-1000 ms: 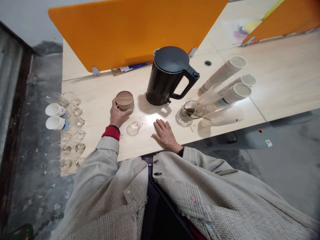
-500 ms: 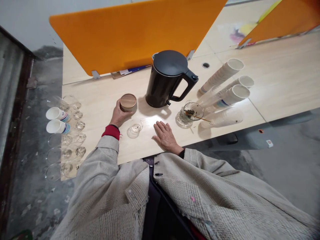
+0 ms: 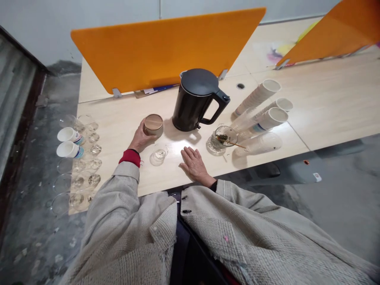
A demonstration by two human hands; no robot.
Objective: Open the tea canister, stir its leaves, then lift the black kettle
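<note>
A pale wood-grain table (image 3: 118, 114) stretches below an upright bright orange panel (image 3: 169, 51), with a tall black electric kettle (image 3: 188, 109) standing in front. To the right rise stacks of white paper cups (image 3: 257, 98), beside a clear glass vessel (image 3: 216, 145) holding dark leaves. The person's right hand (image 3: 192, 161) lies palm down on the tabletop, grasping nothing, as it did a second ago. The left hand (image 3: 141, 137) grips a squat round canister with a wooden lid (image 3: 154, 125), which has edged closer to the kettle: apparently a small repositioning, lid on. The canister sits within that grip, fingers around its left side, thumb across its front. Nearer the person stands a small clear cup (image 3: 160, 152).
</note>
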